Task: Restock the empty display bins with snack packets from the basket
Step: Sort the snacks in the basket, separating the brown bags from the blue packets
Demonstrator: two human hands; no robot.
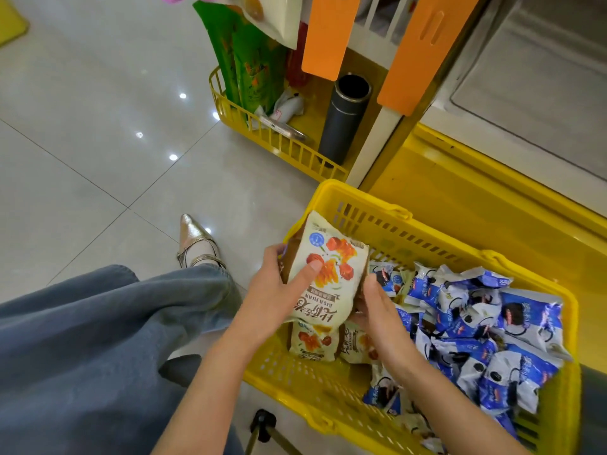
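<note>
At the near left end of the basket [371, 205], our left hand [272, 290] grips the stack [328, 274] of cream packets, thumb flat on its front and fingers [275, 254] curled behind, while our right hand [377, 310] clasps its right edge, so we should square it up before lifting.

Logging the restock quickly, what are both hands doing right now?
Left hand: grips the cream snack packet over the yellow basket.
Right hand: holds that packet's right edge.
</note>
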